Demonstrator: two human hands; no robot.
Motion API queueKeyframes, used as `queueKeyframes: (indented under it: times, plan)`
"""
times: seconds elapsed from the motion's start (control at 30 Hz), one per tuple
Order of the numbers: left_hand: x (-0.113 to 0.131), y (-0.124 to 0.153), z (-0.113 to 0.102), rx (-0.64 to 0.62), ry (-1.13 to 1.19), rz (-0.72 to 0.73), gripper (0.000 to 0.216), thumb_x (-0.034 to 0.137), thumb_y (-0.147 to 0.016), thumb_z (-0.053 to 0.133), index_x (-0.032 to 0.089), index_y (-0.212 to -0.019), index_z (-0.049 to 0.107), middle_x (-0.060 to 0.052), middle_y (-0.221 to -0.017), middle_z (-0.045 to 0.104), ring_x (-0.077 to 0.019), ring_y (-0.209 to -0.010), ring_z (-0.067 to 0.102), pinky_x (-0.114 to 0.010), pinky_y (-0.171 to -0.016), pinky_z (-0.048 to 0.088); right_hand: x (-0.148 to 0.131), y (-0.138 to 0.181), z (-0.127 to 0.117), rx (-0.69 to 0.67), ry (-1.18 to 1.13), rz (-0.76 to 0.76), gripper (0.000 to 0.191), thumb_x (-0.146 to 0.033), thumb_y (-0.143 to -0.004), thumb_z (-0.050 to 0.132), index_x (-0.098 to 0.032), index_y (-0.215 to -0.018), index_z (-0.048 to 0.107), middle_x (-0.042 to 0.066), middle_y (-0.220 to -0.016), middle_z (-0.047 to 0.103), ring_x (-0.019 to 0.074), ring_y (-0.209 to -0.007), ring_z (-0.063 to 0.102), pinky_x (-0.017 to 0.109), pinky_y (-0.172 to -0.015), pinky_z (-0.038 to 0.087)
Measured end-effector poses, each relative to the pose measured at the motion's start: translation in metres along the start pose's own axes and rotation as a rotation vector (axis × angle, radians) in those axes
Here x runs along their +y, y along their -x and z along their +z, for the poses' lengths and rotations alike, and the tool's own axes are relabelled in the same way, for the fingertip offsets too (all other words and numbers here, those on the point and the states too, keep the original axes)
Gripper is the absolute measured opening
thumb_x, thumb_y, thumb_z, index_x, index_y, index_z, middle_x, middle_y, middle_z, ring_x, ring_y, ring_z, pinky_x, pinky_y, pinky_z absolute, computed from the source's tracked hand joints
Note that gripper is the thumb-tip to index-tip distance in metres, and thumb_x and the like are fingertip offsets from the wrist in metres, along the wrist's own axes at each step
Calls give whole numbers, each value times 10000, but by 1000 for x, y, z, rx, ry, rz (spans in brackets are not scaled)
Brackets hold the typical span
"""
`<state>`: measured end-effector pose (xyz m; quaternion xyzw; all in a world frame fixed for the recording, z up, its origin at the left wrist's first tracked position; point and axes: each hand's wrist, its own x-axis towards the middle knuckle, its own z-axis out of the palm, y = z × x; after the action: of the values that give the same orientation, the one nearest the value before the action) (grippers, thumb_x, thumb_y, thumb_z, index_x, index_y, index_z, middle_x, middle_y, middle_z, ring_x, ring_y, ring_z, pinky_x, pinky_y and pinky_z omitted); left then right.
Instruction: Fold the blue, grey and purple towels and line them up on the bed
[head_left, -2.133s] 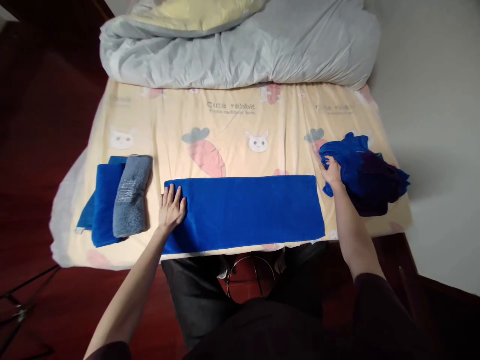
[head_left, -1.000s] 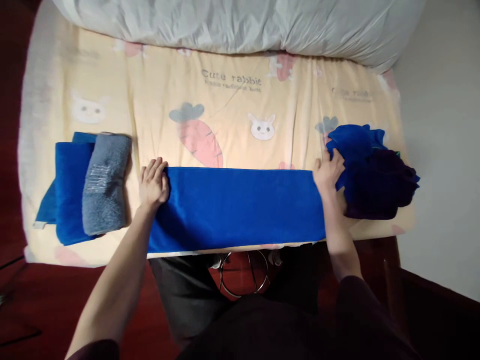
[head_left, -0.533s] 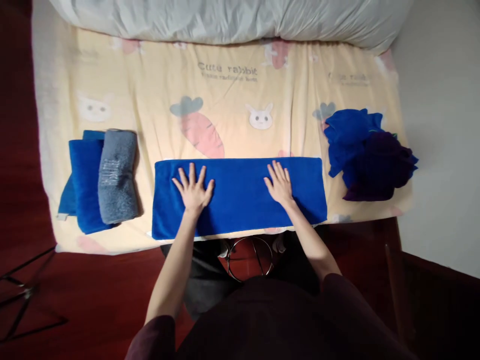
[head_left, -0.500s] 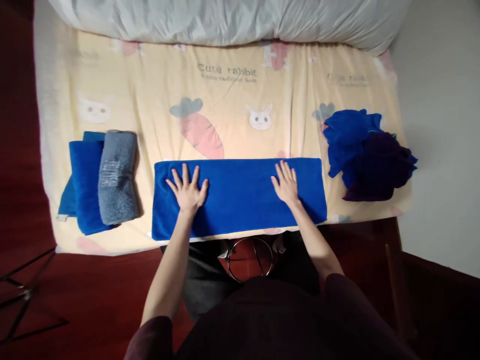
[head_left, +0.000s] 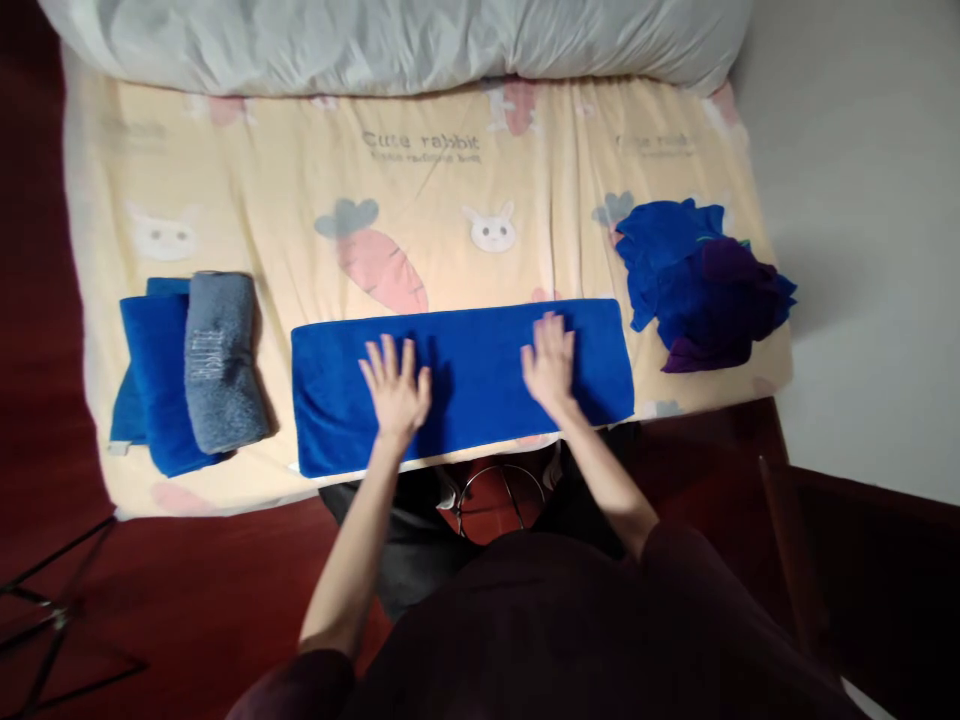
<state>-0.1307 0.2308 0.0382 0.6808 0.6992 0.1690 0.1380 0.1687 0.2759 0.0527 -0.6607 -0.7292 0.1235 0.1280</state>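
A blue towel (head_left: 480, 370), folded into a long flat strip, lies along the front edge of the bed. Over its left half is my left hand (head_left: 397, 395), fingers spread and holding nothing; a shadow beside it suggests it is slightly raised. My right hand (head_left: 550, 365) is over the towel's right half, palm down with fingers stretched out, also holding nothing. Whether either palm touches the cloth, I cannot tell. To the left sit a folded grey towel (head_left: 225, 365) and a folded blue towel (head_left: 161, 385) partly beneath it. A crumpled heap of blue and purple cloths (head_left: 701, 285) lies at the right.
The bed has a yellow sheet (head_left: 270, 260) printed with rabbits and carrots. A white quilt (head_left: 390, 45) runs along the far side, and a pale wall (head_left: 855, 250) stands at the right. Black metal legs (head_left: 56, 615) are on the red floor at lower left.
My left hand has shifted right along the towel, its shadow now wider. My right hand stays over the right half, fingers a little closer together. The whole view has shifted and tilted slightly.
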Motion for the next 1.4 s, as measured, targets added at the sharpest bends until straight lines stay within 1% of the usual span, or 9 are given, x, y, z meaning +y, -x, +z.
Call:
queueKeyframes:
  times: [0.1,0.17,0.23,0.37,0.5,0.73,0.87,1.07,1.4]
  plan:
    - [39,39,27,-100,28,33,696,436,-1058,404,223,-1702,249,-86,-1784,66,-342,-1651,-54,-692,-1306,-19,-74,37,34,-217,-49,-172,656,-399,-1088,340,-248,-1714,213,-66,-1744,216,191,-1659,40,443,-1369,50]
    - [33,58,33,-89,23,-43,717,440,-1046,425,227,-1705,238,-92,-1784,55,-361,-1649,-47,-712,-1291,-21,-84,53,46,-257,-59,-183,655,-437,-1101,303,-300,-1721,139,-108,-1739,173,157,-1655,42,432,-1368,51]
    - [7,71,27,-35,3,-125,725,449,-1036,438,228,-1701,251,-100,-1785,50,-375,-1648,-35,-719,-1284,-16,-63,61,43,-223,-47,-163,648,-482,-1113,278,-290,-1716,136,-93,-1748,104,143,-1652,62,414,-1363,33]
    - [-46,83,1,82,-52,-213,707,437,-1033,414,205,-1689,287,-154,-1773,128,-377,-1647,54,-709,-1285,51,23,67,12,-146,-23,-21,658,-484,-1111,302,-212,-1704,216,-1,-1762,144,190,-1651,119,441,-1358,35]
    - [-70,88,-15,115,-100,-240,704,446,-1048,352,159,-1686,276,-190,-1763,154,-375,-1644,85,-680,-1290,109,98,72,-16,-93,8,96,683,-459,-1098,292,-145,-1702,230,85,-1756,221,239,-1648,156,499,-1352,95]
    - [-99,88,-32,77,-103,-272,728,498,-1053,321,118,-1673,290,-232,-1741,201,-358,-1638,140,-654,-1292,145,142,80,-28,-53,99,146,704,-460,-1084,293,-102,-1688,251,143,-1741,261,253,-1639,196,518,-1335,168]
    - [-96,63,-40,53,-84,-231,712,484,-1054,319,100,-1654,325,-225,-1743,201,-359,-1645,93,-670,-1297,92,114,52,-16,62,83,174,696,-440,-1077,280,-45,-1648,328,187,-1734,258,283,-1641,181,540,-1333,159]
    - [-84,-24,-32,17,3,-137,725,485,-1037,354,71,-1631,380,-216,-1748,189,-389,-1644,29,-676,-1298,64,70,-27,7,43,29,61,663,-440,-1078,289,-107,-1645,368,153,-1728,296,277,-1633,210,549,-1329,148]
    - [-143,-62,-30,54,7,-220,728,470,-1069,372,60,-1663,277,-206,-1763,127,-318,-1653,50,-561,-1335,31,169,-48,-12,-8,180,125,659,-374,-1083,286,-91,-1678,271,162,-1735,277,244,-1635,201,535,-1329,153]
